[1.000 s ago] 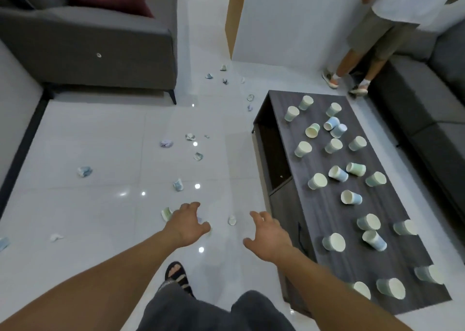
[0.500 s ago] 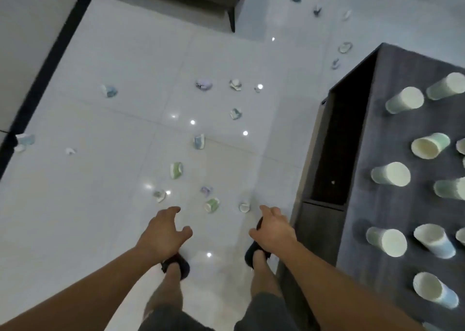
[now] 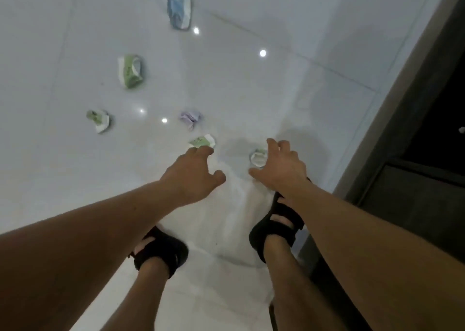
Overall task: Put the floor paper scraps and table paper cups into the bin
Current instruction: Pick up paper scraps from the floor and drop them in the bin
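Crumpled paper scraps lie on the white tiled floor. My left hand (image 3: 192, 173) hovers open with its fingertips just short of a green and white scrap (image 3: 202, 141). My right hand (image 3: 279, 164) is open too, fingers spread around a small green and white scrap (image 3: 257, 156) without closing on it. Further out lie a purple scrap (image 3: 190, 118), a small green scrap (image 3: 98, 119), a bigger green scrap (image 3: 130, 71) and a blue scrap (image 3: 179, 9). No paper cups and no bin are in view.
The dark wooden table (image 3: 412, 179) stands close on the right, its open shelf side facing me. My feet in black sandals (image 3: 276, 220) stand on the floor just below my hands.
I have bent down toward the floor, so the scraps look much nearer. Both hands have dropped and reached forward to the two closest scraps. The table top with its cups has left the view.
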